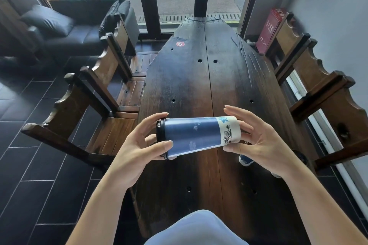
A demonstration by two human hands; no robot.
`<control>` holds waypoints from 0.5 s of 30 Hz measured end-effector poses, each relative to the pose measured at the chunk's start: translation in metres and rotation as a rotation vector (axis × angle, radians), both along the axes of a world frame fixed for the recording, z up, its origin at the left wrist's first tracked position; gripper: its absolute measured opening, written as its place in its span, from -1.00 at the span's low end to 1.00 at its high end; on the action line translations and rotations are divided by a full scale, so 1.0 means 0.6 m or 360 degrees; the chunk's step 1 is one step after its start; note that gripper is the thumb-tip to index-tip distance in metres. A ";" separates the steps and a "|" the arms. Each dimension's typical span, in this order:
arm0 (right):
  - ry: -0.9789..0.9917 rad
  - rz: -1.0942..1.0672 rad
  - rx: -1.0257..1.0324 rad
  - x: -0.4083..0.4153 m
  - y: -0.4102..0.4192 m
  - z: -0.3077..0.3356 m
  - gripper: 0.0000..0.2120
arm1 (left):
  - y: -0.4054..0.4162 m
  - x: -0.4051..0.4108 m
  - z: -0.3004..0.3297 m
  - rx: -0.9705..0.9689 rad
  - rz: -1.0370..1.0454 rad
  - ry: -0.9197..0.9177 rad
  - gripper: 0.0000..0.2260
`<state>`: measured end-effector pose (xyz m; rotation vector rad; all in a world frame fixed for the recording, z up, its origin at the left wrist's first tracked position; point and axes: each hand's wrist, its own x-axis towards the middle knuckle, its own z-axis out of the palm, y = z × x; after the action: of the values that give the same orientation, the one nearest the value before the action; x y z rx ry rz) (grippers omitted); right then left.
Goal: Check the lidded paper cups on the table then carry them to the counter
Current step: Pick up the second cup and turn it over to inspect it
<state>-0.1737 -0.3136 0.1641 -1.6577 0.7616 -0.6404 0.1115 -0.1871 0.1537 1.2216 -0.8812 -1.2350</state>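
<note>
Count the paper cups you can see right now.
2. One cup is held sideways above the table between the left hand and right hand. A second cup shows partly under the right hand; others may be hidden.

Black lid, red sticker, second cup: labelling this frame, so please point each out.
black lid (161, 139): head view, its rim.
red sticker (180, 44): head view, its centre.
second cup (246, 159): head view, blue part below the right hand.

Long dark wooden table (199, 89) in front of me, plank top dotted with small holes, a round red sticker (180, 44) near the far end, and a second blue cup (246, 159) resting on it near the right edge.
</note>
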 end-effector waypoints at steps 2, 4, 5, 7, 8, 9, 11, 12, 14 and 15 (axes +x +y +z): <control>0.0002 0.0020 -0.0022 -0.001 0.000 0.004 -0.28 | 0.000 -0.002 0.002 0.0037 0.0003 0.0012 -0.34; -0.0033 0.0032 -0.0031 -0.002 0.000 0.005 -0.36 | 0.000 -0.003 0.005 0.0095 0.0007 0.0012 -0.28; -0.0055 0.0029 -0.0015 -0.002 0.000 0.006 -0.38 | 0.001 -0.004 0.007 0.0120 0.0008 0.0003 -0.25; -0.0092 0.0019 0.0017 -0.003 0.000 0.005 -0.40 | 0.001 -0.003 0.009 0.0148 0.0008 -0.0033 -0.23; -0.0098 0.0014 0.0022 -0.004 -0.001 0.004 -0.41 | 0.001 -0.003 0.009 0.0153 0.0001 -0.0041 -0.23; -0.0099 0.0011 0.0018 -0.004 -0.002 0.002 -0.42 | 0.001 -0.002 0.009 0.0152 -0.0012 -0.0034 -0.22; -0.0105 0.0007 0.0019 -0.005 -0.003 0.001 -0.43 | 0.001 0.000 0.006 0.0122 -0.0051 -0.0022 -0.17; -0.0111 0.0006 0.0027 -0.005 -0.004 0.000 -0.43 | 0.001 0.000 0.005 0.0091 -0.0073 -0.0035 -0.15; -0.0115 0.0006 0.0036 -0.006 -0.004 -0.001 -0.44 | 0.002 0.000 0.003 0.0001 -0.0097 -0.0063 -0.17; -0.0113 0.0005 0.0032 -0.006 -0.004 -0.002 -0.44 | 0.001 0.000 0.002 -0.0039 -0.0096 -0.0067 -0.21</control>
<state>-0.1775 -0.3160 0.1628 -1.6092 0.7118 -0.6835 0.1115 -0.1864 0.1552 1.2133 -0.9676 -1.2467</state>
